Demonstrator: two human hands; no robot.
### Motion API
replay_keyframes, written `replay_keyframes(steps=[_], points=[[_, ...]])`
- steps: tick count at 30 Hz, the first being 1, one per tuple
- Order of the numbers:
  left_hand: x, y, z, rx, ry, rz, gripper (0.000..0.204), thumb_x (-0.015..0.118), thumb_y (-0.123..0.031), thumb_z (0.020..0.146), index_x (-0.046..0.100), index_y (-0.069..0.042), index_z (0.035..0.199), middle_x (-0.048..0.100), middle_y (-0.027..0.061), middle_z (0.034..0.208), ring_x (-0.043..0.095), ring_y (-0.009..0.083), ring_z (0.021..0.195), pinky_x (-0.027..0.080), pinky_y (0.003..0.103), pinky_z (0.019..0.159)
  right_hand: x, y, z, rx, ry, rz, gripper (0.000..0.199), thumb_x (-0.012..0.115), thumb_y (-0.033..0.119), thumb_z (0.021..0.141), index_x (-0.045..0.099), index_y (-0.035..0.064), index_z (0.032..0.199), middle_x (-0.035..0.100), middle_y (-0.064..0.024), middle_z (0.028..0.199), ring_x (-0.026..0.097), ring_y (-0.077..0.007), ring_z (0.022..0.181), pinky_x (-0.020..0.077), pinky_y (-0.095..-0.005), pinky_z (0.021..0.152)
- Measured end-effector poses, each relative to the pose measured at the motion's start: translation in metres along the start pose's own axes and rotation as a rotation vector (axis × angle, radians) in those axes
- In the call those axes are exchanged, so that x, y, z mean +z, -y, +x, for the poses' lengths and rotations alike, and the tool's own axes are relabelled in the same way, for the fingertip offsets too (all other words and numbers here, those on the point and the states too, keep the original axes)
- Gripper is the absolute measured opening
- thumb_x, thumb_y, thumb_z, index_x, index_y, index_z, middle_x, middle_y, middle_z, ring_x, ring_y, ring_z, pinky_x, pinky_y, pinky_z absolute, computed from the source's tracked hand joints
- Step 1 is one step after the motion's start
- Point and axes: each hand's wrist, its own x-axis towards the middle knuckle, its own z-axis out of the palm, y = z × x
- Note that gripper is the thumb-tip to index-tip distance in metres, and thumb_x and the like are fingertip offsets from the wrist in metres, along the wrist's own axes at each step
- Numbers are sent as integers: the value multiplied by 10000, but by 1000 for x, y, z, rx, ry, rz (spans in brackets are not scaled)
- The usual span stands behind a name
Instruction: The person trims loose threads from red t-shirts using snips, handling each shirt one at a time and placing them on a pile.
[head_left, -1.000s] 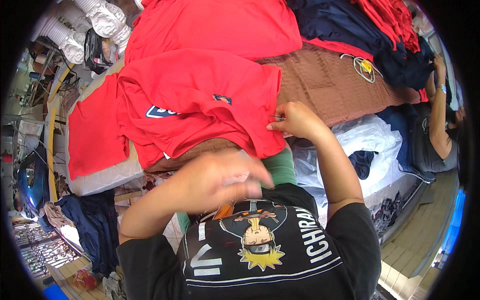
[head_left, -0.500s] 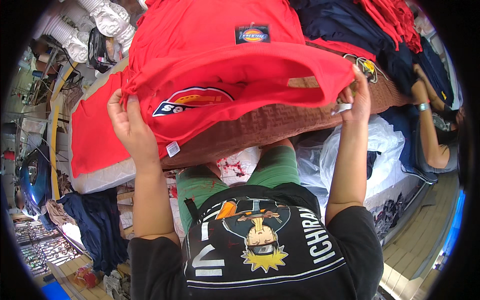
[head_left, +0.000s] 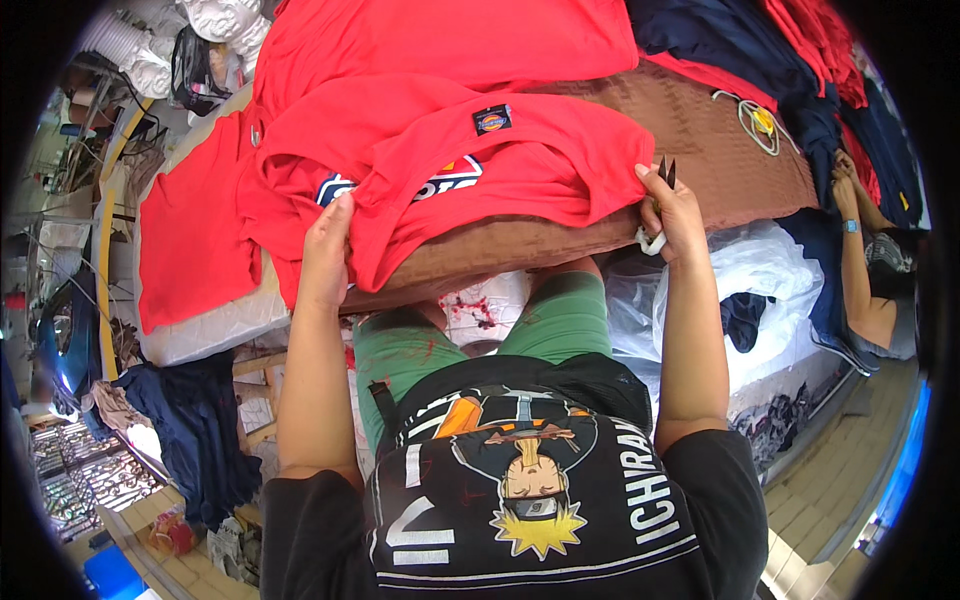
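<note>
The red shirt (head_left: 470,170) lies spread on the desk (head_left: 720,150), which has a brown bumpy cover, and its near edge hangs a little over the front. The left hand (head_left: 328,250) is closed on a bunch of the red cloth at the shirt's near left edge, with the fingers curled under it. The right hand (head_left: 672,205) pinches the shirt's right corner, and it also holds small snips (head_left: 664,172) with dark pointed tips sticking up and a white loop by the palm. The sharp tips sit right next to the cloth, so they could poke or nick the shirt if the hand tugs hard. The shirt could also slide off the desk edge, because the cloth looks soft and smooth and part of it already hangs down. The shirt is soft and floppy, with folds and wrinkles, a small dark square tag (head_left: 492,119) near the neck and a blue and white patch (head_left: 400,187) on the front. More red cloth (head_left: 195,225) lies flat on the left, and dark blue clothes (head_left: 740,50) are piled at the back. A shiny white plastic bag (head_left: 760,280) sits low on the right, and another person's arm (head_left: 860,260) reaches toward the pile there.
</note>
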Motion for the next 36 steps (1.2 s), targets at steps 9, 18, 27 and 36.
replay_keyframes(steps=[9,18,27,36], points=[[-6,3,7,10,-18,-140,467,423,-356,1018,548,44,1222,604,158,1194,586,221,1110,465,353,978,0,1,4,-9,-25,-60,179,691,248,864,575,112,846,404,63,474,294,-52,340,207,-240,363],[-3,-4,0,-24,-12,-132,431,511,-326,988,569,33,1220,635,109,1137,608,156,1027,489,303,921,-1,-4,3,0,-16,-90,173,660,275,886,559,138,854,379,52,431,298,-64,323,204,-241,350],[67,-43,-26,227,149,209,302,698,-49,844,633,-7,1136,657,32,1052,605,83,941,489,231,840,-31,33,31,-507,-457,-380,260,735,198,832,639,51,1025,550,44,701,396,-13,516,303,-189,463],[90,-28,-40,325,214,505,329,666,5,844,598,15,1166,644,45,1115,590,92,1010,470,240,881,122,37,-82,-828,371,-595,283,764,118,760,689,101,1033,602,-45,832,610,-177,692,494,-286,621]])
